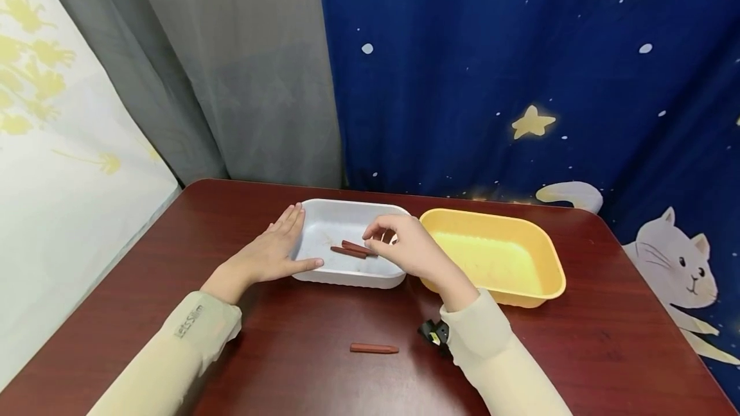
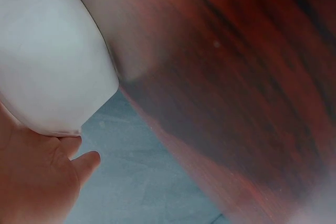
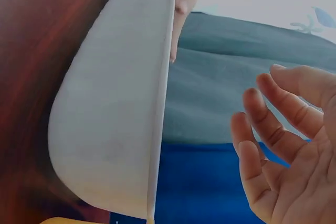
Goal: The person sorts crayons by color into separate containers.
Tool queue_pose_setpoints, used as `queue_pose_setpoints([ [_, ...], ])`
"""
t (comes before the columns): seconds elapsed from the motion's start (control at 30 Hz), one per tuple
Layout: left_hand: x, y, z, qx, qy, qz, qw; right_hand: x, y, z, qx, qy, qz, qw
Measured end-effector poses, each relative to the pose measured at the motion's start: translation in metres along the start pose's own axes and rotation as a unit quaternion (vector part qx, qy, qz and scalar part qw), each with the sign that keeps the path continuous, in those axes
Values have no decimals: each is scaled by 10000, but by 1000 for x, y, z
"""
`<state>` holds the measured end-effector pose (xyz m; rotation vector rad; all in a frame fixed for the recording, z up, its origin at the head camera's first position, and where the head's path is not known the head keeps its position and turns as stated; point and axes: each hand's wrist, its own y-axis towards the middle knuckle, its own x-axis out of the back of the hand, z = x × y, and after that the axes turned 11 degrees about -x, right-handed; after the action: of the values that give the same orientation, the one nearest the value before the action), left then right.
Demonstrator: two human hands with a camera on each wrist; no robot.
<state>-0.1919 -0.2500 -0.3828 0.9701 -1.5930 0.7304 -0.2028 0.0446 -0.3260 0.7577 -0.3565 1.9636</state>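
Note:
A white plastic tub [image 1: 347, 278] stands on the table, with two reddish-brown crayon-like sticks [image 1: 348, 252] lying side by side on its floor. My left hand [image 1: 272, 250] rests along the tub's left end, fingers straight on the rim and thumb over the near edge; in the left wrist view that hand [image 2: 42, 174] touches the tub's rim [image 2: 65, 131]. Over the tub's right part hovers my right hand [image 1: 405, 246], its fingers loosely bent. In the right wrist view this hand [image 3: 294, 140] shows nothing between thumb and fingers, apart from the tub's wall [image 3: 113, 93].
Right beside the white tub stands a yellow tub [image 1: 552, 262]. One more reddish-brown stick [image 1: 374, 348] lies on the dark red table [image 1: 289, 364] nearer to me. A small black device [image 1: 435, 334] sits at my right cuff. Curtains [image 1: 439, 82] hang behind the table.

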Motion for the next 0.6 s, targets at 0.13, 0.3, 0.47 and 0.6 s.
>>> queue_pose_setpoints([
  [0.13, 0, 1, 1, -10, 0, -22, 10000, -1, -17, 1, 290, -24, 78, 9995],
  [0.3, 0, 1, 1, -30, 10, 12, 10000, -8, -38, -7, 393, -148, 262, 9988],
  [0.47, 2, 0, 0, -56, 18, 10, 10000, -19, -55, -15, 282, -423, 593, 9969],
  [0.6, 3, -1, -2, -86, -33, -17, 10000, -30, -61, -20, 184, -738, 945, 9926],
])
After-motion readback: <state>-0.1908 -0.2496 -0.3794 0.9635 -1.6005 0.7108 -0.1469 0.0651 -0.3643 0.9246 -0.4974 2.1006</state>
